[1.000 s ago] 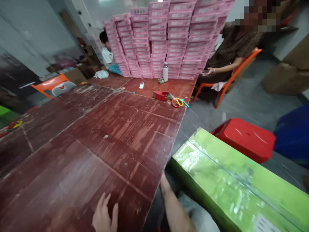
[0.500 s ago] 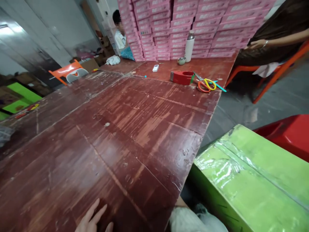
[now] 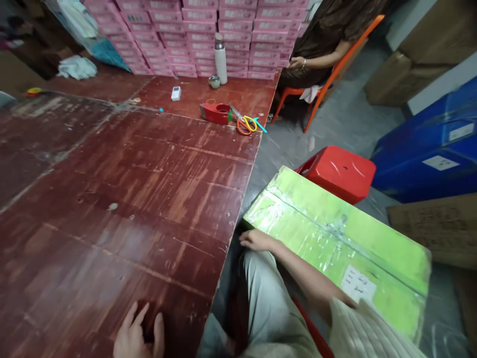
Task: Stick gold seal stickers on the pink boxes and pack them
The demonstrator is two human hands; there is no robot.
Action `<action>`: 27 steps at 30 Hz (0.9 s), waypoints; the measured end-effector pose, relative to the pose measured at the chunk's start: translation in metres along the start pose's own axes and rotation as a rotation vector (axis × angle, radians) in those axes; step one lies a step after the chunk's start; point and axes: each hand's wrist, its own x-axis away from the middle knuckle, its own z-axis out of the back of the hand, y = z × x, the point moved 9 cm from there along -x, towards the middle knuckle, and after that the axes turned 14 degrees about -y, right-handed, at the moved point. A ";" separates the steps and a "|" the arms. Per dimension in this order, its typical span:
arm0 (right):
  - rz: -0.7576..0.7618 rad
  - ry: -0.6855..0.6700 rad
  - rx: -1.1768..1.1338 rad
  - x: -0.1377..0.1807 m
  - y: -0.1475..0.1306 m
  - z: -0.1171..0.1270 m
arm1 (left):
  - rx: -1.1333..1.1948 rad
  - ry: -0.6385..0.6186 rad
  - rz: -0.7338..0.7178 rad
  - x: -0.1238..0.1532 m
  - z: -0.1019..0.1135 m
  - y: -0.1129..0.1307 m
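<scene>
My left hand (image 3: 136,334) rests at the bottom of the view on the worn red-brown table (image 3: 156,194). Its fingers are spread and loosely bent, with nothing in them. My right hand (image 3: 258,240) lies over my knee, between the table's edge and a green carton (image 3: 331,223) wrapped in clear tape. Its fingers hang loosely forward and hold nothing that I can see. Toward the table's far right corner lie a red tape dispenser (image 3: 216,114), scissors (image 3: 246,125) with orange and yellow handles, and a light-blue stick-like thing (image 3: 261,127).
Stacked pink boxes (image 3: 201,30) line the far end, with a white flask (image 3: 220,62), a small cup (image 3: 214,82) and a white device (image 3: 176,93) before them. A person (image 3: 320,54) sits on an orange chair (image 3: 337,64). Right are a red stool (image 3: 341,171) and blue containers (image 3: 428,144).
The view has swung right and down, bringing my right arm and hand, my leg and the whole red stool into sight. My left hand stays at the table with its fingers apart.
</scene>
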 end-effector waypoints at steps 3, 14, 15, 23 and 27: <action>-0.109 0.075 -0.100 0.037 0.031 0.071 | -0.063 -0.027 -0.015 -0.003 -0.001 -0.001; -0.357 0.032 -0.050 0.183 -0.005 0.131 | -0.211 -0.082 0.157 -0.022 0.034 0.054; -0.361 -0.013 -0.052 0.190 -0.010 0.130 | -0.191 -0.063 0.219 -0.026 0.043 0.063; -0.796 0.457 -0.097 0.315 0.077 0.232 | 0.130 -0.369 -0.052 -0.096 0.016 0.278; -1.204 0.805 -0.082 0.456 0.149 0.245 | 0.257 -0.677 -0.169 -0.138 -0.092 0.400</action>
